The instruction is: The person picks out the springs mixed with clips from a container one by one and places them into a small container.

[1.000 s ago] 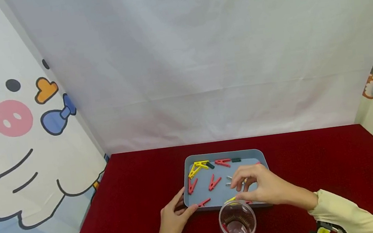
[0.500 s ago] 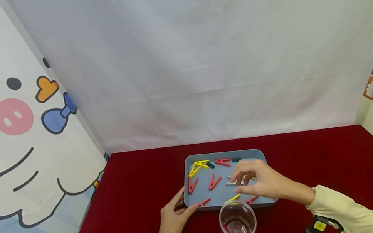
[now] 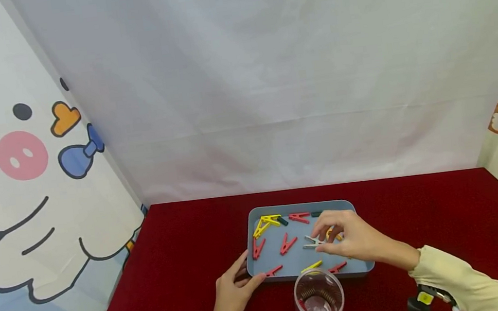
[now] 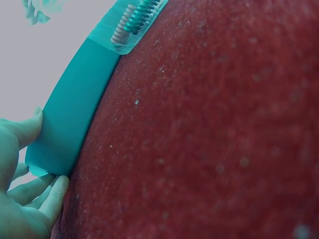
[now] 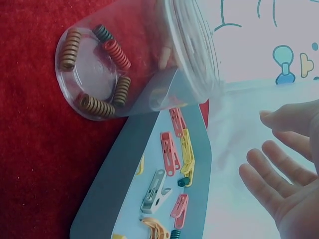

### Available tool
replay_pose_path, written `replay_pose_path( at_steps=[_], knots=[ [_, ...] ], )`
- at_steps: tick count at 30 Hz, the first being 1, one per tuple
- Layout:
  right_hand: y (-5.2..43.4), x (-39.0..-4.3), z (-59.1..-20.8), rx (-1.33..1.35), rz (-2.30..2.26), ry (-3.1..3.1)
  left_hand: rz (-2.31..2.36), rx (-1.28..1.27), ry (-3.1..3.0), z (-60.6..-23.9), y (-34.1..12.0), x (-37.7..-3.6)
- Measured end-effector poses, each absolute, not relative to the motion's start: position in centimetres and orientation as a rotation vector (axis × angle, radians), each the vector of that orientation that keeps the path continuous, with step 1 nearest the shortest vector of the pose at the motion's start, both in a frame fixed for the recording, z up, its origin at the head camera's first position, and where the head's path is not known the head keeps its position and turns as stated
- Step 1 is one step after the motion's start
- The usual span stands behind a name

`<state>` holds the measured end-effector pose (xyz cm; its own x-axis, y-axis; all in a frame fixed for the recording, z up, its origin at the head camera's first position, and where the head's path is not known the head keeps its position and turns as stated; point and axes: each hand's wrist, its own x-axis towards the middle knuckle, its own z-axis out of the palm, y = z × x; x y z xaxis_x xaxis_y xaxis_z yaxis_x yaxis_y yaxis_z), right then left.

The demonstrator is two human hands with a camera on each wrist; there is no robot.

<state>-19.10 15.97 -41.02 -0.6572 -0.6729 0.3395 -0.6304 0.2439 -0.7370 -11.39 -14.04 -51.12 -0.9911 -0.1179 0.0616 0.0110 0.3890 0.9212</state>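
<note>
Head view: a person's two bare hands work at a blue-grey tray (image 3: 299, 257) on a red-covered bench (image 3: 187, 256), low in the centre of the frame. The left hand (image 3: 231, 295), left of the tray, holds its lower-left corner, thumb at the rim and fingers against the outside. The right hand (image 3: 352, 236) hovers over the tray's right half, fingers bent, with a moderate gap between thumb and fingertips and nothing held. A grey-white clothespin (image 3: 314, 242) lies by its fingertips; whether they touch is unclear.

Red clothespins (image 3: 286, 244) lie around the tray, yellow clothespins (image 3: 264, 224) at its upper left, and a dark green spring (image 3: 282, 221) beside them. At bottom centre, a clear jar (image 3: 319, 302) stands upright in front of the tray. The right wrist view shows springs inside it: three brown, one red (image 5: 117, 54), one dark green. A pale curtain (image 3: 268, 80) fills the background.
</note>
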Motion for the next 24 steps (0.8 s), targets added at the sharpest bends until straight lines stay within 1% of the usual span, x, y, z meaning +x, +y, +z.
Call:
replay_pose_path(
  at_steps=[20, 24],
  knots=[
    [16.5, -21.2, -42.6, -1.337, -1.456, 2.569, -1.660, 0.079, -2.511, -51.0, -14.1, -11.3],
    [16.6, -21.7, -42.9, -1.313, -1.440, 2.605, -1.656, 0.076, -2.515, -51.1, -14.1, -11.3]
  ],
)
